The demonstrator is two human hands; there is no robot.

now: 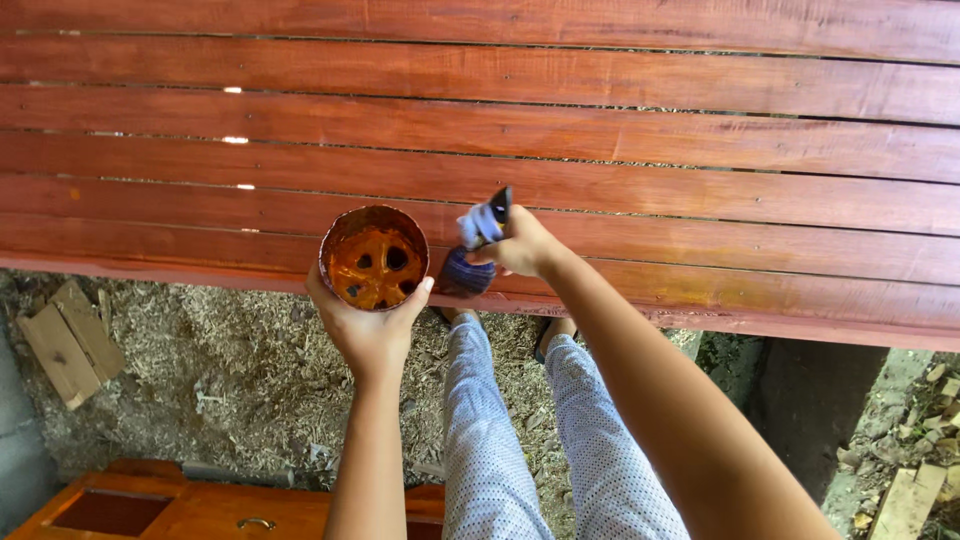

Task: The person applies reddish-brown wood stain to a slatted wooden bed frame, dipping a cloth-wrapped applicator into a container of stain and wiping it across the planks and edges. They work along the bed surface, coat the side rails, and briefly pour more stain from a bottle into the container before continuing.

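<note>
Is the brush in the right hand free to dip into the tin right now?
Probably yes: the right hand holds the brush just beside the open tin, which the left hand holds mouth up, nothing between them.

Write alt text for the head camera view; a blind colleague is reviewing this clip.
Seen from above, a person's left hand holds a round can of orange-brown stain while the right hand holds a paintbrush beside it, against a reddish slatted wooden surface. Below are patterned trousers, ground strewn with wood shavings and an orange wooden cabinet.

Glossy red-stained wood planks [600,130]; stain-smeared can [372,258]; cloth-wrapped brush [478,245]; rough sawdust ground [220,370]
</note>
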